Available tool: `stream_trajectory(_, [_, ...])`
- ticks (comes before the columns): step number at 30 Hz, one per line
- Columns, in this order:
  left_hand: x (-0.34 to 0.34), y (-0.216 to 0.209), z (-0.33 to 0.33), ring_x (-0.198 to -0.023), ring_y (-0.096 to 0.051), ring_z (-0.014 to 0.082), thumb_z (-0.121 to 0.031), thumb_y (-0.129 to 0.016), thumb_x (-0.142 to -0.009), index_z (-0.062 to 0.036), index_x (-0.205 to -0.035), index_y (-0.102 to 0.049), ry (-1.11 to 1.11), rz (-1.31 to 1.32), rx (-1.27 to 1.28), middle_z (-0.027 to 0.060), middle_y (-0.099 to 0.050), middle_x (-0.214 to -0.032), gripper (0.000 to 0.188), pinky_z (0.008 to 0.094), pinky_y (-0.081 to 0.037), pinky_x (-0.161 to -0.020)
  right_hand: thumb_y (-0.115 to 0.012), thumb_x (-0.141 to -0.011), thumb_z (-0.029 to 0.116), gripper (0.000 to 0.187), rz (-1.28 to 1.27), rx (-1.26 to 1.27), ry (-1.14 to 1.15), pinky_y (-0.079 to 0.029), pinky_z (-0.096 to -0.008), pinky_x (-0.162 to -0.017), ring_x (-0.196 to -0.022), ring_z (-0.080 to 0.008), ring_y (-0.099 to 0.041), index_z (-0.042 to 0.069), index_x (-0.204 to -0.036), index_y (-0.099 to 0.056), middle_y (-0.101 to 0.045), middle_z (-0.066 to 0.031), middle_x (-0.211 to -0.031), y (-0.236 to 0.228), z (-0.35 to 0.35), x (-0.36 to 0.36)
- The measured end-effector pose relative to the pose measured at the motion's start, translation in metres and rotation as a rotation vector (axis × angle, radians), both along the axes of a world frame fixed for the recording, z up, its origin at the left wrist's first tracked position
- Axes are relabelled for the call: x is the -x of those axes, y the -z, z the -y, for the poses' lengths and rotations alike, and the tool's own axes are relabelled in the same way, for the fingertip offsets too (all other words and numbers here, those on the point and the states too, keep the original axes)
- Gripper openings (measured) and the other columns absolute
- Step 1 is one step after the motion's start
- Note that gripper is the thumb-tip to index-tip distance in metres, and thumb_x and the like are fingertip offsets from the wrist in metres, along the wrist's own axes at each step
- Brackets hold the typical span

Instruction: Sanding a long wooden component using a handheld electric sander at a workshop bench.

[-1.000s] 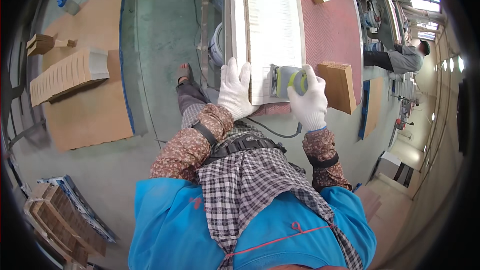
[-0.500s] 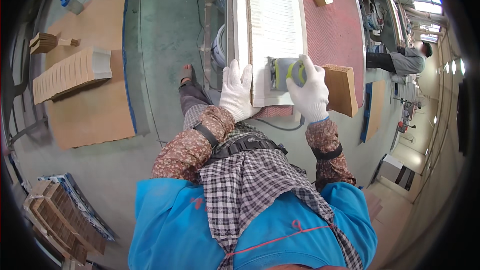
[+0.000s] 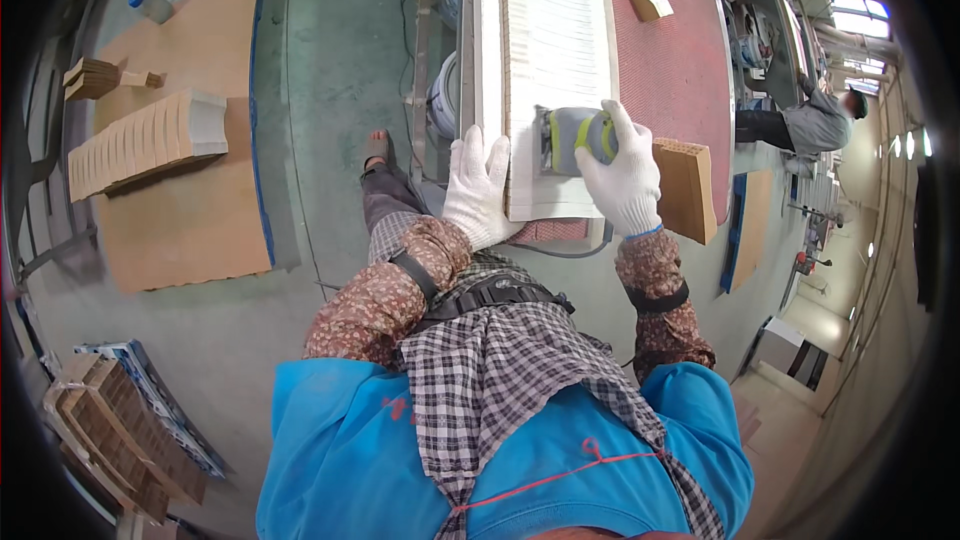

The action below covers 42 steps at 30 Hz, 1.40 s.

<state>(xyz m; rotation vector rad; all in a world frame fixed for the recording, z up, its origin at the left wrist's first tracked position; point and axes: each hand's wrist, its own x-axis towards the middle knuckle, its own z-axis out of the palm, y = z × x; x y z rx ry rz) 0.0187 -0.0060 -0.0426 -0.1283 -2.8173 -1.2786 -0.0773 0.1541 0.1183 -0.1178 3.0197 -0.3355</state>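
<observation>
While gripped, sander on panel.

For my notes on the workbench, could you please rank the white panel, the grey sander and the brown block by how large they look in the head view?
1. White panel, clearly largest.
2. Brown block.
3. Grey sander, partly hidden under the right hand, so its rank below the block is unsure.

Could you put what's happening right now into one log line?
left hand: flat on white panel edge | right hand: gripping grey sander on panel | bench: red top
</observation>
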Motion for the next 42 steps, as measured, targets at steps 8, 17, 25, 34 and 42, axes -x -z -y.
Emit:
stream_trajectory(8, [0.001, 0.003, 0.001, -0.151, -0.020, 0.0640, -0.050, -0.090, -0.068, 0.0027, -0.167, -0.021, 0.007, -0.036, -0.029, 0.0419, -0.017, -0.163, 0.131, 0.0638, -0.019, -0.130, -0.080, -0.088, 0.024, 0.073, -0.029, -0.020, -0.030, -0.060, -0.0468, -0.097, -0.113, -0.0407, -0.071, 0.021, -0.155, -0.052, -0.057, -0.0237, -0.133, 0.000, 0.006, 0.022])
stream_trajectory(17, [0.003, 0.001, 0.001, -0.157, -0.015, 0.0579, -0.054, -0.084, -0.075, 0.0080, -0.165, -0.022, 0.041, 0.026, 0.026, 0.0423, -0.016, -0.164, 0.126, 0.0625, -0.010, -0.132, -0.079, -0.088, 0.025, 0.074, -0.030, 0.020, -0.050, -0.059, -0.0470, -0.100, -0.115, -0.0406, -0.071, 0.020, -0.156, -0.051, -0.058, -0.0237, -0.133, 0.003, 0.009, 0.050])
stream_trajectory(25, [0.000, 0.002, -0.003, -0.156, -0.016, 0.0590, -0.049, -0.085, -0.076, 0.0067, -0.166, -0.023, 0.003, 0.033, 0.001, 0.0422, -0.015, -0.164, 0.123, 0.0628, -0.012, -0.131, -0.078, -0.088, 0.027, 0.074, -0.024, -0.031, -0.012, -0.058, -0.0462, -0.101, -0.117, -0.0398, -0.070, 0.020, -0.156, -0.051, -0.059, -0.0238, -0.132, 0.003, 0.011, 0.065])
stream_trajectory(34, [0.001, -0.001, 0.001, -0.156, -0.016, 0.0589, -0.047, -0.086, -0.075, 0.0078, -0.165, -0.022, 0.053, 0.058, 0.026, 0.0423, -0.016, -0.163, 0.124, 0.0626, -0.012, -0.132, -0.078, -0.088, 0.027, 0.075, -0.040, -0.061, -0.018, -0.059, -0.0465, -0.100, -0.117, -0.0397, -0.071, 0.020, -0.157, -0.050, -0.058, -0.0245, -0.133, 0.007, 0.015, 0.084])
stream_trajectory(42, [-0.002, 0.012, -0.005, -0.153, -0.020, 0.0604, -0.054, -0.088, -0.072, 0.0075, -0.164, -0.023, 0.001, -0.053, -0.038, 0.0432, -0.019, -0.161, 0.128, 0.0685, -0.017, -0.128, -0.078, -0.089, 0.029, 0.075, -0.019, -0.056, 0.000, -0.059, -0.0457, -0.101, -0.119, -0.0388, -0.070, 0.020, -0.157, -0.049, -0.058, -0.0237, -0.135, 0.003, 0.026, 0.108])
